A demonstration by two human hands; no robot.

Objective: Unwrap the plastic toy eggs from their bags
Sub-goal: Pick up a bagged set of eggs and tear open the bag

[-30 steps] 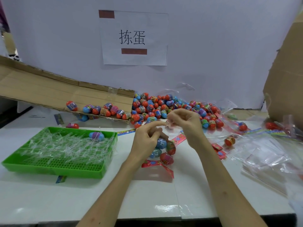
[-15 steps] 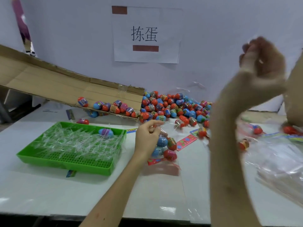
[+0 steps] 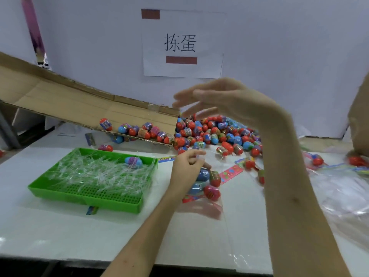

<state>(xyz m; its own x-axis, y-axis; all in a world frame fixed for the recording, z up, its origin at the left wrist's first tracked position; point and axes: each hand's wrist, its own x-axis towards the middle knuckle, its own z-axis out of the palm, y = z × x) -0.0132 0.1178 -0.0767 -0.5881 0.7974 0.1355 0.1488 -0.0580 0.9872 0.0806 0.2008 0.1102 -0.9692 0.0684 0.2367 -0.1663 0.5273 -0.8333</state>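
A clear bag [image 3: 207, 208] with several red and blue toy eggs [image 3: 209, 182] lies on the white table in the middle. My left hand [image 3: 186, 168] pinches the top of this bag just above the eggs. Raised in the air over the pile is my right hand [image 3: 221, 98], fingers straight and spread, blurred, holding nothing. A big heap of loose eggs [image 3: 215, 132] lies behind at the wall.
A green tray [image 3: 87, 198] full of clear plastic strips, with one blue egg [image 3: 133, 161] on top, stands at the left. A sloped cardboard flap [image 3: 69, 104] holds more eggs. Empty clear bags [image 3: 343, 196] and a cardboard box [image 3: 359, 116] are at the right.
My right hand came down from high at the right, moved left over the egg pile and uncurled. The left hand kept its pinch on the bag.
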